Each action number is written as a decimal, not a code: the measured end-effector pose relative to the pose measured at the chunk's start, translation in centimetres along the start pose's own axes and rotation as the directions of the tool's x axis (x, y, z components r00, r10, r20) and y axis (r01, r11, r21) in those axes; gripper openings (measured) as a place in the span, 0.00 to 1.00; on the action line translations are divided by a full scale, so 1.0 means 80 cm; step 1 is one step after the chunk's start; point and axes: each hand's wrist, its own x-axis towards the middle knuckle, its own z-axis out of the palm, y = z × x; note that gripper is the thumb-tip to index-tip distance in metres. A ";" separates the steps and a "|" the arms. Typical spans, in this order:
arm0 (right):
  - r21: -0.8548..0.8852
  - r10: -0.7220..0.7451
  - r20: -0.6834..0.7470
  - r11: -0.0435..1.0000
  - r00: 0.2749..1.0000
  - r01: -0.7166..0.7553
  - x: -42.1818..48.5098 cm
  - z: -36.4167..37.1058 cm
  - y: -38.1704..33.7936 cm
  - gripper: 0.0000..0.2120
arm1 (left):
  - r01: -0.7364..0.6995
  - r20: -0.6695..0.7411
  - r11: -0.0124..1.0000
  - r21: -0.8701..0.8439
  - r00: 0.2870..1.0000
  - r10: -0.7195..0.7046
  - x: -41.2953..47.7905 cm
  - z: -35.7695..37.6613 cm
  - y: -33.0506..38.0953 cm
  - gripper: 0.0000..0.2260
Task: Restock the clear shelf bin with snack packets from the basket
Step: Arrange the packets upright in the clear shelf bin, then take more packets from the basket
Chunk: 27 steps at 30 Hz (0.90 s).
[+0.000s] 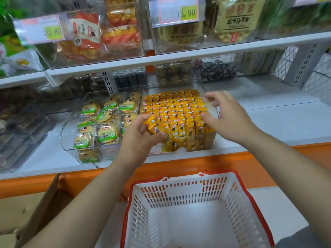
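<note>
- Now the step in hand looks like the last of the filling. The left grip [143,138] is curled round a few yellow packets [153,125] at the front left corner of the clear bin [200,139], just above its front rim.
- To its right, the right grip [227,115] hovers over the bin's right side, fingers spread and loosely bent. It seems to hold nothing, though it is blurred.
- Between the two grips, the packed rows [175,108] stand upright and fill the bin nearly wall to wall, so the task seems close to done.
- Below both grips, the basket [179,194] shows a bare white floor. A small dark scrap at the bottom edge of the view is too cut off to name.
- Next, as I judge it, the left grip needs a gap for its packets, most likely in the front row beneath it. The right grip could press the rows back to make room.
- Edges to mind are the front rim under the left grip, the biscuit bin [100,122] just beside it on the left, and the upper shelf [179,57] above and beyond both grips.
- Open room lies above the rows and back over the basket. A cardboard box [35,203] sits well off to the lower left.
</note>
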 end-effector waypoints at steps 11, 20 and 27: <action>0.122 0.163 0.229 0.973 0.960 -0.195 -0.002 0.022 0.057 0.42 | -0.030 -0.013 0.888 0.460 0.999 0.040 0.093 0.058 -0.021 0.26; 0.004 0.149 0.168 0.988 0.974 -0.152 -0.006 0.039 0.069 0.43 | -0.055 0.105 0.753 0.656 0.994 -0.019 0.112 0.076 -0.058 0.23; -0.013 0.156 0.173 0.988 0.972 -0.156 -0.008 0.037 0.064 0.44 | -0.089 0.152 0.772 0.630 0.988 -0.010 0.107 0.076 -0.054 0.08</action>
